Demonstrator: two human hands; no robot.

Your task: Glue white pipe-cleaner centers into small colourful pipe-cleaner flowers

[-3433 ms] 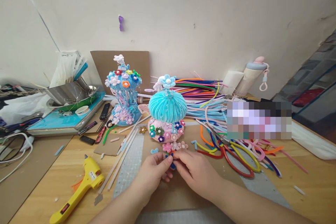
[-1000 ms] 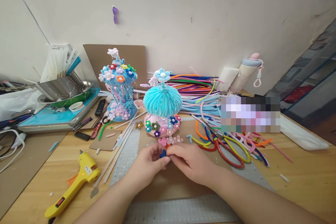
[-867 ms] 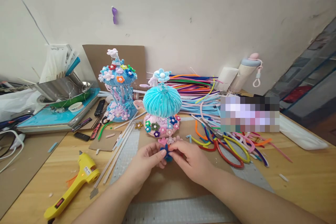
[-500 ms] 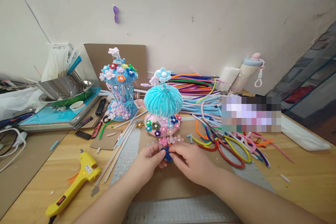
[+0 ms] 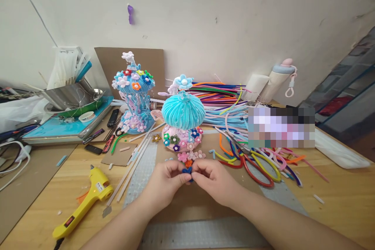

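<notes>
Head view: we pinch a small blue pipe-cleaner twist between the fingertips of our left hand and right hand, both closed on it, over a cardboard sheet near the table's front edge. At twelve o'clock, just beyond our fingertips, lie loose flowers, pink and orange. Behind them stands a turquoise dome ornament, with a taller blue ornament at eleven. A yellow glue gun lies at eight, well apart. Coloured pipe cleaners sprawl from one to three o'clock. The wooden table meets a white wall, with a metal bowl at ten and a bottle at two.
</notes>
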